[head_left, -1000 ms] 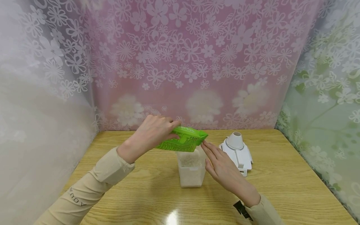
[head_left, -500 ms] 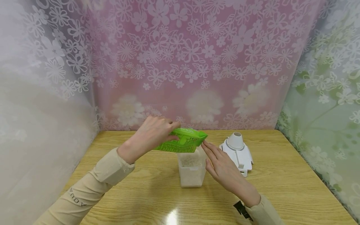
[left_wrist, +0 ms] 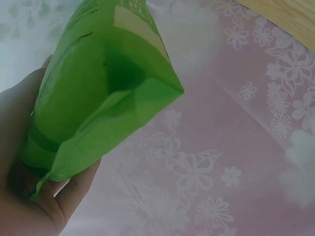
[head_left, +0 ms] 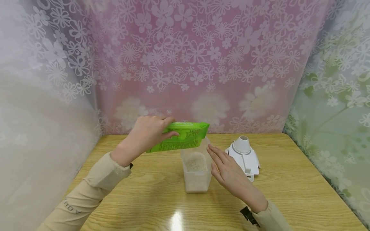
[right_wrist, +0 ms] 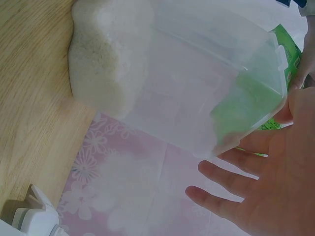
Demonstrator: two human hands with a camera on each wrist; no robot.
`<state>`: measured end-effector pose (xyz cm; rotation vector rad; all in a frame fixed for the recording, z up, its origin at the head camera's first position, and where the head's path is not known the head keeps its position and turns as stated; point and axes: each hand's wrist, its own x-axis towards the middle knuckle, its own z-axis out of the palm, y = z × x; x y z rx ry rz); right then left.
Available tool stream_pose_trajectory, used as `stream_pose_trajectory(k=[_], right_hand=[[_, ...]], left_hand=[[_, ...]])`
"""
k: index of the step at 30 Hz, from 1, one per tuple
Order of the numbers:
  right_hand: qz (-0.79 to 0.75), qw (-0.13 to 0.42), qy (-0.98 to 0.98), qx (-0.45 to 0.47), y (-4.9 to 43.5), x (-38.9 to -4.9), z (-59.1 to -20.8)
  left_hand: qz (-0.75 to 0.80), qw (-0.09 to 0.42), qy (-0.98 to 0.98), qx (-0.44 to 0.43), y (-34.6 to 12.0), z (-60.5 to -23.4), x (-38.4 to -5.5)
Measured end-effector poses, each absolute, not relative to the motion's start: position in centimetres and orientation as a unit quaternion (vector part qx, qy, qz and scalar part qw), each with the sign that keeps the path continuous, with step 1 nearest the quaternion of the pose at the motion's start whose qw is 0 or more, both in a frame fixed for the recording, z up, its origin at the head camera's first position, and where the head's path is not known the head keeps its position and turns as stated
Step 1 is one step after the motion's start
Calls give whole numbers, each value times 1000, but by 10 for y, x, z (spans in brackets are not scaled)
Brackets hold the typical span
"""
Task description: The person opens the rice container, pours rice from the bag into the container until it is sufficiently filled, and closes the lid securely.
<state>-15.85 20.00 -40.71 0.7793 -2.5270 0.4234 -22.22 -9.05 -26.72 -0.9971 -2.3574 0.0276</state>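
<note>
My left hand (head_left: 150, 130) grips a bright green printed plastic bag (head_left: 185, 138), thumb on the near side. The bag lies tilted on its side over the back of a translucent plastic container (head_left: 196, 184), its torn-looking end towards the right. White rice-like grains (head_left: 195, 162) fill the lower part of the container; in the right wrist view they show through the wall (right_wrist: 113, 59). My right hand (head_left: 231, 171) is at the container's right side with fingers extended, fingertips right at the rim. The green bag (left_wrist: 103, 83) fills much of the left wrist view.
A white plastic piece with a cone-shaped spout (head_left: 241, 146) sits on the wooden table (head_left: 138, 199), right of the container. Flowered curtains (head_left: 190, 64) stand behind the table and along both sides.
My left hand has lifted the green bag up and to the left, away from my right fingertips, so more of the container's inside shows. My right hand and the container have stayed put.
</note>
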Motion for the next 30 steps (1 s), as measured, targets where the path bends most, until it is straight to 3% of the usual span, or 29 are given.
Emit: stream_pose_trajectory(k=[7,19,30], right_hand=[[155,226,-919,282,200,-158,-407],[154,226,-918,286,201,-159,-407],[157,229,-915,292,200,-160,-408]], left_hand=[[-34,276,-889,-363,-96,-270,-221],[-237,117,-929,-258,-108,-291,-224],[-365,11,-910,-196,-124,-318,-230]])
